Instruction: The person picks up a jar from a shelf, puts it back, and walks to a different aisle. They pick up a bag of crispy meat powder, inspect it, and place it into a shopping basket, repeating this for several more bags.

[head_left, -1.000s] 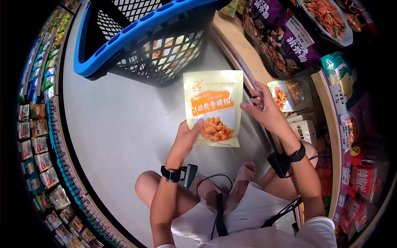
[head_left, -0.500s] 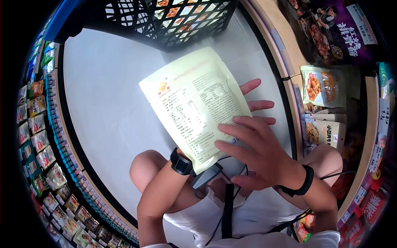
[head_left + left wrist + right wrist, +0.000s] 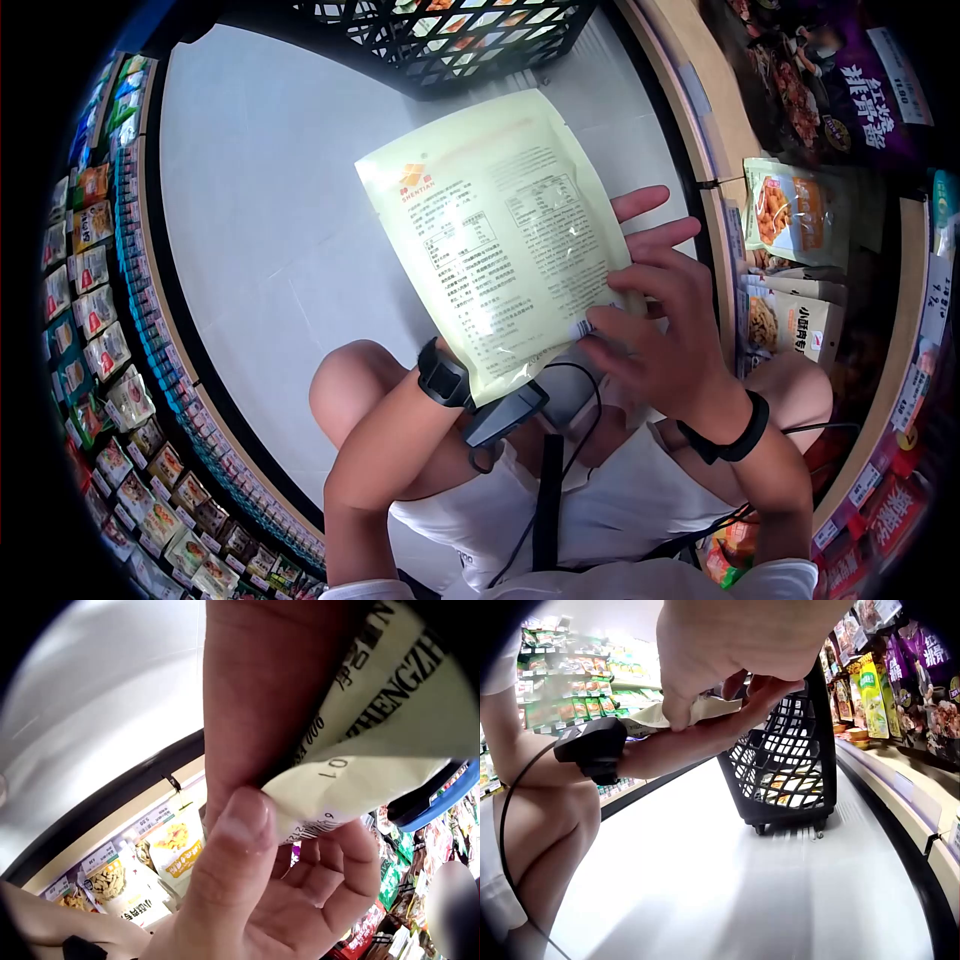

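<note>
A pale yellow packet of coating powder [image 3: 490, 245] is tilted toward me in the head view, its printed back and orange logo showing. My left hand [image 3: 668, 234] lies under it; two straight fingers stick out past its right edge, and the palm and thumb are hidden there. At the packet's lower right corner, by the barcode, my right hand [image 3: 668, 345] pinches the edge. The left wrist view shows the right thumb [image 3: 244, 825] on the bent corner of the packet [image 3: 390, 697] and the other right fingers curled behind.
A black mesh shopping basket [image 3: 440, 50] on wheels stands ahead, with packets inside. To the right, a shelf holds similar powder packets [image 3: 790, 210] and purple sauce bags [image 3: 865, 95]. Rows of small packets [image 3: 105, 300] line the left shelf. Grey floor [image 3: 270, 200] lies between.
The packet has been turned from its front to its back, and the left hand has gone underneath. The right hand has come from beside the packet to pinch its lower right corner.
</note>
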